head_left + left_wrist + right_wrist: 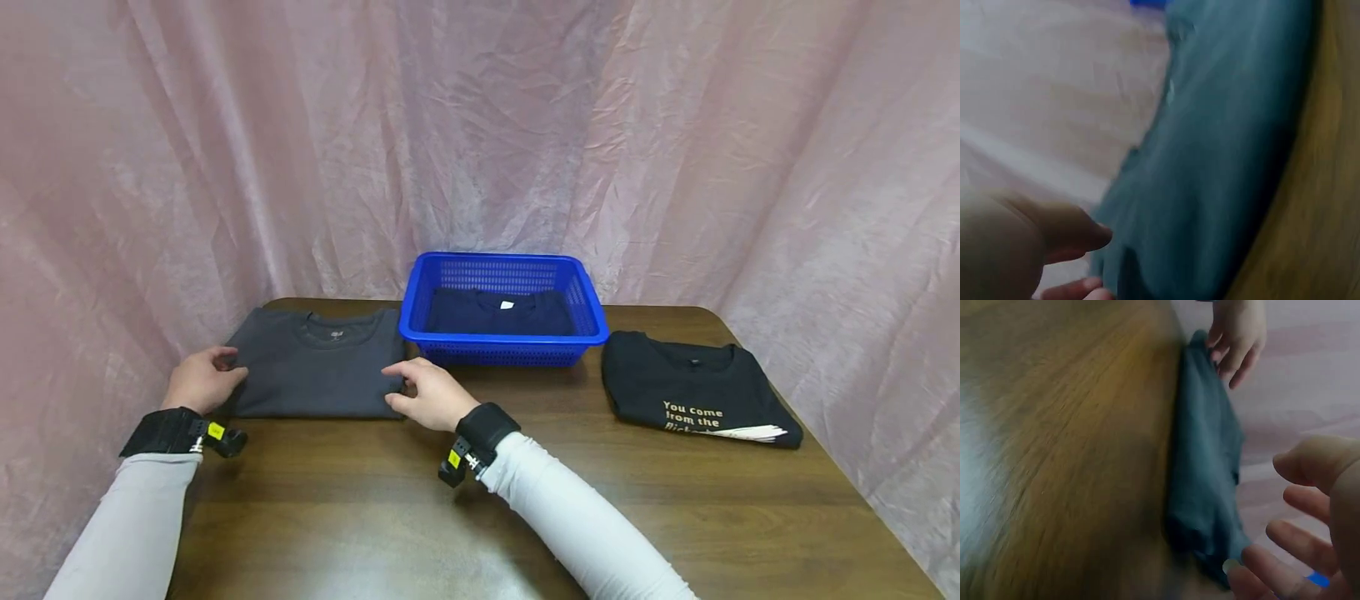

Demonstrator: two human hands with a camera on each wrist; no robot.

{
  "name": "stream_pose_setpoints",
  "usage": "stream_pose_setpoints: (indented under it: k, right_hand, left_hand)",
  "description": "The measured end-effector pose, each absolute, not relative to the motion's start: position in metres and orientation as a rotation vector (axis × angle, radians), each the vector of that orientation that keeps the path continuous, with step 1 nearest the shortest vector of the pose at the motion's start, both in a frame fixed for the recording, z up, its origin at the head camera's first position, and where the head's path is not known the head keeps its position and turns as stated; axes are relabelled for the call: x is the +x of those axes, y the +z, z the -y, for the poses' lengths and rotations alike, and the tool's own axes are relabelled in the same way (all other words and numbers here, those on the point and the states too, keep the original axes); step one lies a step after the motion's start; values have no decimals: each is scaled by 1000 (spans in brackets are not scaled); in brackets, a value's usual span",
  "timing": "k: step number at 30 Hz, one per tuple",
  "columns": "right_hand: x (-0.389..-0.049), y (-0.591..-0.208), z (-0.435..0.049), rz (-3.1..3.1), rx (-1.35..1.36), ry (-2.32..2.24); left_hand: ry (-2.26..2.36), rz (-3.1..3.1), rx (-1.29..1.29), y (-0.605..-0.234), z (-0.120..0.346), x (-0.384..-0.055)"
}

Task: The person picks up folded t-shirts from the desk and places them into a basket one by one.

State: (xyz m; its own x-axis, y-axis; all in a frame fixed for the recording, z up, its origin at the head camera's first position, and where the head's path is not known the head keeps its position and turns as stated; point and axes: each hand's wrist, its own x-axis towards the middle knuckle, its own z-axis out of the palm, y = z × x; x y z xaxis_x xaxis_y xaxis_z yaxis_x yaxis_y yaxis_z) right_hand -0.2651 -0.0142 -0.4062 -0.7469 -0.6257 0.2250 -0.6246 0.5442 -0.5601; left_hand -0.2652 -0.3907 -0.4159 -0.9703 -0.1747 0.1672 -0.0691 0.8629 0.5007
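Observation:
A folded dark grey T-shirt (318, 379) lies flat at the left of the table, its collar toward the back. My left hand (201, 381) is at its left edge, thumb and fingers parted. In the left wrist view, the thumb (1075, 231) and fingertips stand beside the grey cloth with none pinched between them. Over by the shirt's right edge, my right hand (433, 395) has its thumb and fingers spread. The right wrist view shows those fingers (1300, 544) loosely bent and holding nothing, close to the shirt's end.
A blue plastic basket (510, 340) stands at the back middle, just right of the grey shirt. Inside lies a folded navy shirt (480, 315). A folded black T-shirt (645, 383) with printed lettering rests at the right on the wooden table (360, 517). Pink curtains (300, 150) hang behind.

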Motion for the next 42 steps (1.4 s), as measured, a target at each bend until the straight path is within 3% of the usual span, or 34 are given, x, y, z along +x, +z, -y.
stream_pose_setpoints:
  k: [8, 18, 42]
  right_hand:
    - [-276, -431, 35, -2860, -1209, -551]
    - [-275, -425, 32, -2850, -1191, -542]
    - [-212, -417, -8, -2703, -1380, -618]
  left_hand:
    - [-853, 2944, 200, -431, 407, -262]
    - [-944, 2942, 196, -433, 412, -248]
    - [-1082, 2931, 139, -437, 393, -169]
